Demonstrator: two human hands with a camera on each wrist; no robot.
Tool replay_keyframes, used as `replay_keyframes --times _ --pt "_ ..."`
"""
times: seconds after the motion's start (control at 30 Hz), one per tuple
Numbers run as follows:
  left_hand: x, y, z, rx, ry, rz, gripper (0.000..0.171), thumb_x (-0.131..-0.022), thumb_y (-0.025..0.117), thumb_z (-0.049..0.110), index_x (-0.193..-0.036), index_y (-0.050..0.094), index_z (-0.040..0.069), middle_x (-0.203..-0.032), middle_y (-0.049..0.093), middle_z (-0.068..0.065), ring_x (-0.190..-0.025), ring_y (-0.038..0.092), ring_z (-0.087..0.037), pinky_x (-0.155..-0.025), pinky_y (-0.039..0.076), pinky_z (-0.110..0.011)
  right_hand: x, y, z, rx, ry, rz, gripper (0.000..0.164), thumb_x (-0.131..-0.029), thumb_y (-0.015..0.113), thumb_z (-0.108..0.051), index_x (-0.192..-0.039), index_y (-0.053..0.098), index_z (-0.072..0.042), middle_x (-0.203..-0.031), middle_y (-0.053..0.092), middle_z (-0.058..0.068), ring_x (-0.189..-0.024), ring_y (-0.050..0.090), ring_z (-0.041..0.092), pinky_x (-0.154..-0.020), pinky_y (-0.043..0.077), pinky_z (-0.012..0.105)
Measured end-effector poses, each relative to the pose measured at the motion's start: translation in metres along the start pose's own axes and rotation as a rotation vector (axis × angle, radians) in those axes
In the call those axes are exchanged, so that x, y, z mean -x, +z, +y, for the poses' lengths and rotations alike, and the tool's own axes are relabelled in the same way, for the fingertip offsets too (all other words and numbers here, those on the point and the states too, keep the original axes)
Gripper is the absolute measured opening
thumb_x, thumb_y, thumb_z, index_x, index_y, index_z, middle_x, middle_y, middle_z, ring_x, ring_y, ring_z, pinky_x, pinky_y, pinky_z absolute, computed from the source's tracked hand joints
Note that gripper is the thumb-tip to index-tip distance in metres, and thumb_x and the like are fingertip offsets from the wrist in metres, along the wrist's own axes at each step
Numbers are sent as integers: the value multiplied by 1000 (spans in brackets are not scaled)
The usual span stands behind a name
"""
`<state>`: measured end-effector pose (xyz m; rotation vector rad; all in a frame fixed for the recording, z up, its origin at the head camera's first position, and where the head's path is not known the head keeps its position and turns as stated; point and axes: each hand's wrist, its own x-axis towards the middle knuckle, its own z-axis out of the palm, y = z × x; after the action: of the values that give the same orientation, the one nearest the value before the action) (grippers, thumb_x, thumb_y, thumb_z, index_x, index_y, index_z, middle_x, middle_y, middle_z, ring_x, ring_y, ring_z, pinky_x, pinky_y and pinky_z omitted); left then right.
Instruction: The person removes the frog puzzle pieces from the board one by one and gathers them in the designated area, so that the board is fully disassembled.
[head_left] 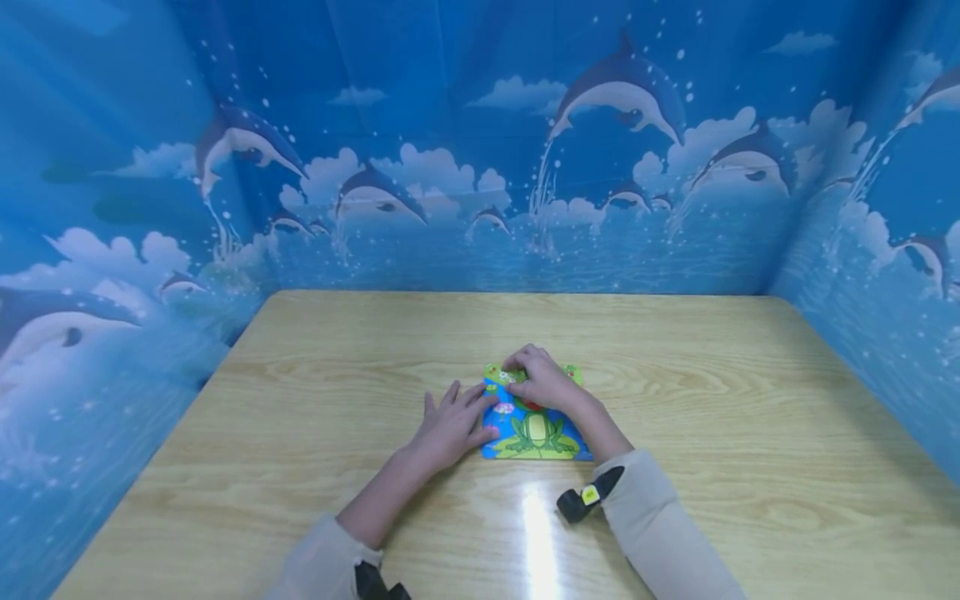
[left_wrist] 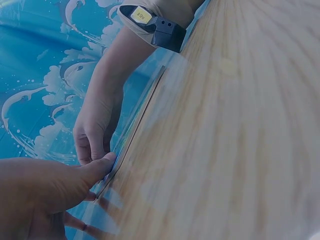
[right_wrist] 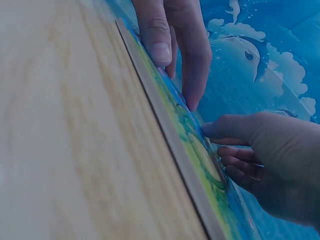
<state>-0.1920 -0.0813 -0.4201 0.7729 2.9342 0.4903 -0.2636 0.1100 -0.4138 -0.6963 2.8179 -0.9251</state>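
A flat picture board with a green frog on a blue ground lies on the table. My left hand rests at its left side, fingers spread and straight, with the fingertips over the left edge. Over the upper part of the board, my right hand bends its fingers down, thumb and fingertips right at the surface. Part of the frog's head and a red patch show below it. In the right wrist view, the board appears thin and edge-on; I cannot tell whether the right fingers pinch a piece.
A light wood-grain table surrounds the board. Blue curtains with dolphins and clouds stand behind the table and along both sides. A black wrist device sits on the right sleeve, and another on the left.
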Motion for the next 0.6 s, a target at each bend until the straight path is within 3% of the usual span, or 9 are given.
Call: replay_keyframes --times 0.2,0.6 --pt "-1 0 0 -4 -5 -9 56 -91 48 46 -139 42 18 -146 28 -10 -130 17 -47 -92 9 -73 0 0 0 32 22 18 28 -81 70 -20 -103 61 -6 -106 50 6 -100 48 23 -88 43 37" --pt "-1 1 -1 -6 0 -7 54 -91 48 47 -137 44 20 -146 28 -11 -129 18 -48 -92 9 -74 1 4 3 28 -19 45 28 -80 67 -18 -104 60 -5 -106 49 8 -100 45 24 -87 43 38"
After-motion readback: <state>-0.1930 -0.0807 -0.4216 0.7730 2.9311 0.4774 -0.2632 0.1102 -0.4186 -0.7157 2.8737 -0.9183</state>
